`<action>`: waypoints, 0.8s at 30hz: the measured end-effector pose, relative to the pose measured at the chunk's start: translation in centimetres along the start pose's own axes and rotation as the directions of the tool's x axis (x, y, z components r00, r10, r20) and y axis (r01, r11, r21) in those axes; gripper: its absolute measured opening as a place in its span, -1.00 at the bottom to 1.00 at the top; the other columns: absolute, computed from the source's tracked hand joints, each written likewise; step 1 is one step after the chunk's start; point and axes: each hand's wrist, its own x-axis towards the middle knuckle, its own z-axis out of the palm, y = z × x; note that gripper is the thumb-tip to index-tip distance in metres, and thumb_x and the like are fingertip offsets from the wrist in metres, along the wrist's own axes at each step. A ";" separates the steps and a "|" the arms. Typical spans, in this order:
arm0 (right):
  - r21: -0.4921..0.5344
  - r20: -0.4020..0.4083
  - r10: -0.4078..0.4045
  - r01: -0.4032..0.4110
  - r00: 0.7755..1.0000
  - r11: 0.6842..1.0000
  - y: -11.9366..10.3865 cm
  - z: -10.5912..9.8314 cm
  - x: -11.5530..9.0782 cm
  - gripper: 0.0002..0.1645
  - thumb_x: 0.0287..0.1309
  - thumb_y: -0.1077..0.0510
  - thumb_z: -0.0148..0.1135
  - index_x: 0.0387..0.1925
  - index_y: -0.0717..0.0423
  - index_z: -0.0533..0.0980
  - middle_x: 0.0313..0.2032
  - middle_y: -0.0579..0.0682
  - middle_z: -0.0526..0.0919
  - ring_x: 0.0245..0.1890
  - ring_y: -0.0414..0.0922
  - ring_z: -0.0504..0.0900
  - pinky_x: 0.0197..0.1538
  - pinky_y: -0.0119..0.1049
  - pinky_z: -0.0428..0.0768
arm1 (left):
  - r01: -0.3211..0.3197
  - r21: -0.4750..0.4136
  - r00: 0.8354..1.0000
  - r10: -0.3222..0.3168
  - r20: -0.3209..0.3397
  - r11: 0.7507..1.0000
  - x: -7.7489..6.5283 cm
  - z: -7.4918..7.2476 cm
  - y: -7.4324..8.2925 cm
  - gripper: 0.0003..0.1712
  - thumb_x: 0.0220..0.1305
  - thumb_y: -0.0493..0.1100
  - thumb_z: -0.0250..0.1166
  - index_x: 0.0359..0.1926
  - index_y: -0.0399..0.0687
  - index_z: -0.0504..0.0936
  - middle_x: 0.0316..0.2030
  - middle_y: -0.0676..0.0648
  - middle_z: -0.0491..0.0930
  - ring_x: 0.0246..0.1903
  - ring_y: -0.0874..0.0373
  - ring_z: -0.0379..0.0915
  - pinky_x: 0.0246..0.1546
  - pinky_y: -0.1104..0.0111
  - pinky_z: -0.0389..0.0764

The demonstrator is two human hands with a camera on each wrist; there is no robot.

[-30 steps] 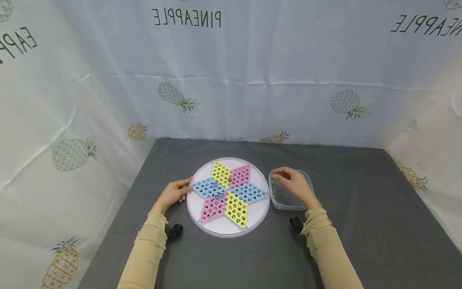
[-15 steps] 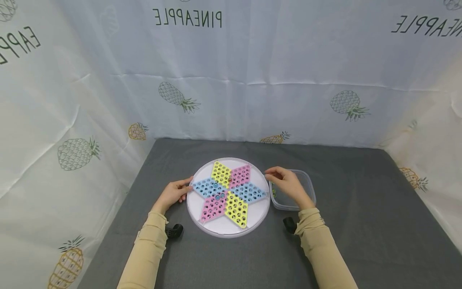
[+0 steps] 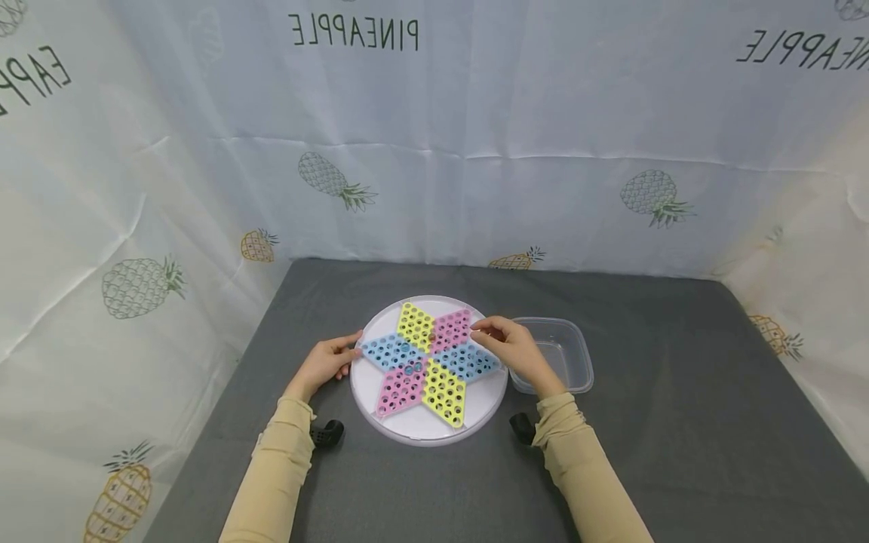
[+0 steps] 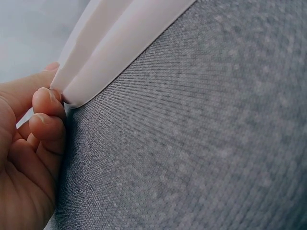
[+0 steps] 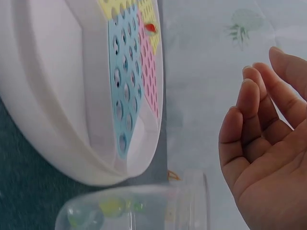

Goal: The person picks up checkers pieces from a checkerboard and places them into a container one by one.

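A round white Chinese checkers board (image 3: 485, 392) lies on the dark table, its star in yellow, pink and blue. Thumb and fingers of my left hand (image 3: 324, 363) pinch its left rim; the white rim (image 4: 110, 62) fills the upper left wrist view. Over the board's right side is my right hand (image 3: 512, 348), fingers bent and fingertips near the pink point. In the right wrist view the right hand (image 5: 268, 129) shows curled fingers with the thumb close to them; I cannot tell whether a marble is between the tips. Teal marbles (image 3: 413, 369) and a reddish marble (image 3: 432, 338) sit in holes.
A clear plastic container (image 3: 582, 362) stands just right of the board, partly behind the right hand. Green and yellow marbles (image 5: 112, 206) show through its wall in the right wrist view. A pineapple-print curtain (image 3: 434, 204) hangs behind and beside the grey-covered table (image 3: 679, 392).
My right hand has moved left, from over the container to over the board's right side. The left hand stays at the rim, and the board has not moved.
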 end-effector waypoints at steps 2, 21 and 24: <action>0.012 0.011 -0.014 0.014 1.000 1.000 -0.1 0.5 0.1 -0.62 0.18 -0.09 0.19 -0.07 0.04 0.57 -0.29 0.00 0.62 -0.37 -0.12 0.47 -0.32 -0.35 0.45 | -0.002 0.001 1.000 0.002 0.000 1.000 0.0 0.0 0.0 -0.41 0.24 -0.02 0.23 0.29 0.06 0.38 -0.62 0.04 0.35 -0.62 0.25 0.27 -0.56 0.43 0.37; 0.041 0.108 -0.066 0.061 0.992 0.997 -1.5 4.7 0.7 -0.69 0.14 -0.01 0.25 -0.12 0.03 0.60 -0.27 -0.09 0.61 -0.33 -0.21 0.44 -0.25 -0.44 0.43 | 0.007 -0.004 1.000 -0.007 -0.009 1.000 0.1 0.1 0.1 -0.42 0.24 -0.04 0.24 0.28 0.07 0.38 -0.63 0.04 0.35 -0.63 0.25 0.26 -0.57 0.44 0.37; 0.038 0.125 -0.080 0.076 0.989 0.996 -1.3 5.3 0.6 -0.69 0.14 0.00 0.25 -0.11 0.05 0.60 -0.28 -0.07 0.61 -0.34 -0.20 0.44 -0.25 -0.44 0.43 | 0.010 0.004 1.000 -0.010 -0.006 1.000 0.0 0.1 0.2 -0.42 0.24 -0.04 0.23 0.29 0.06 0.38 -0.63 0.04 0.36 -0.63 0.24 0.26 -0.56 0.44 0.37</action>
